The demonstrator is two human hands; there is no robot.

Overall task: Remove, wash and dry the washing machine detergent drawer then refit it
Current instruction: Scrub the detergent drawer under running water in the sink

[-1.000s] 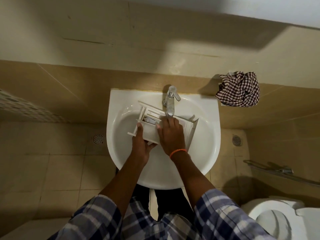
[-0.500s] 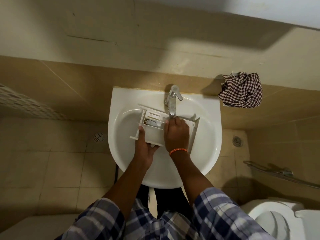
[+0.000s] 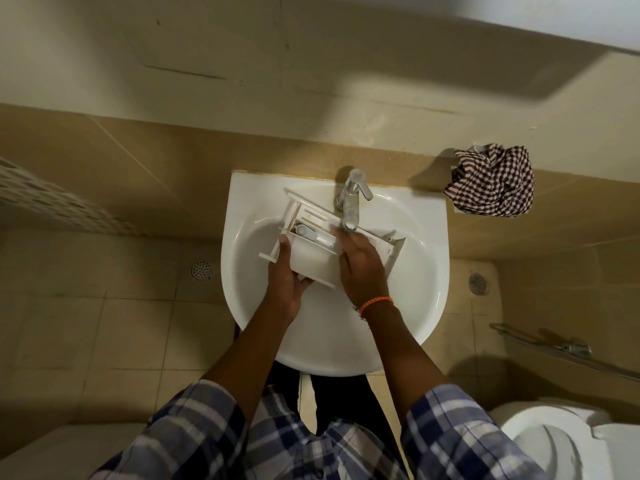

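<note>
**Over the basin: one drawer, two hands**

Above one white sink [image 3: 415,289], under one chrome tap [image 3: 351,202]: one white detergent drawer [image 3: 311,261], tilted, compartments facing up. Left hand [image 3: 285,282] closed around the drawer's near left edge, thumb on top, fingers beneath. Right hand [image 3: 362,268] laid flat across the drawer's right half, fingers stretched toward the spout, gripping nothing; one orange wristband [image 3: 375,304] at that wrist. One checked cloth [image 3: 491,181] bunched on the wall to the right, well apart. Two floor drains [image 3: 201,270] [image 3: 478,283], one either side. One toilet [image 3: 554,441] at lower right.
</note>
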